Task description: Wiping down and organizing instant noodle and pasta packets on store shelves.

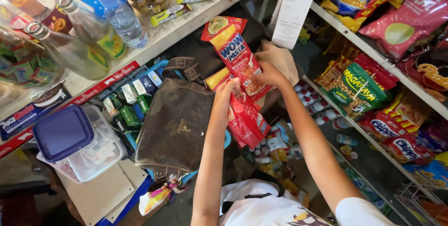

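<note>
My left hand (227, 91) grips the lower part of a hanging strip of red and yellow pasta packets (238, 55). My right hand (267, 71) pinches the same strip higher up, at a packet's right edge. More red packets (246, 121) of the strip hang below my left hand. A brown cloth bag (175, 125) hangs just left of my left arm. A beige cloth (282, 58) lies behind my right hand.
A white counter (163, 32) at upper left carries bottles (123, 20) and jars. Below it are small cartons (133, 100) and a clear box with a blue lid (63, 132). Shelves at right hold snack bags (354, 88). A paper sheet (294, 11) hangs above.
</note>
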